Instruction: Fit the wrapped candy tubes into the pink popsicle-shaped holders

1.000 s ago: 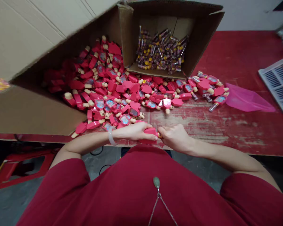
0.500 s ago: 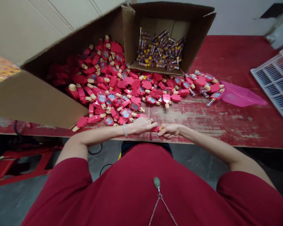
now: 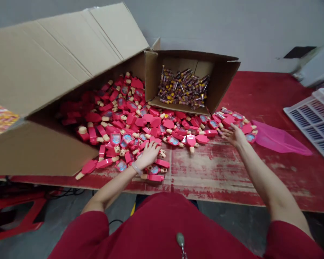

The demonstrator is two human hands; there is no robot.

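A heap of pink plastic toy pieces [image 3: 167, 124], shaped like ice pops with beige stick ends and some with blue picture windows, spills from a big carton onto the table. My left hand [image 3: 149, 155] lies over the front of this heap with its fingers spread, touching the pieces. My right hand [image 3: 234, 135] reaches to the heap's right end, fingers apart, beside more pink pieces and a few small clear tubes [image 3: 220, 115]. I see nothing held in either hand. The right fingertips partly cover what lies under them.
The big cardboard carton [image 3: 51, 151] lies tipped at the left. A smaller carton [image 3: 221, 88] holds many yellow-capped tubes [image 3: 183, 88]. On the red table [image 3: 261, 93] are a pink translucent sheet or bag [image 3: 280, 140] and a white slotted tray [image 3: 310, 122] at right.
My hands were together near the table edge on a pink piece with a yellow part. Now they are apart, left over the heap, right out at its far end. The view has tilted up.
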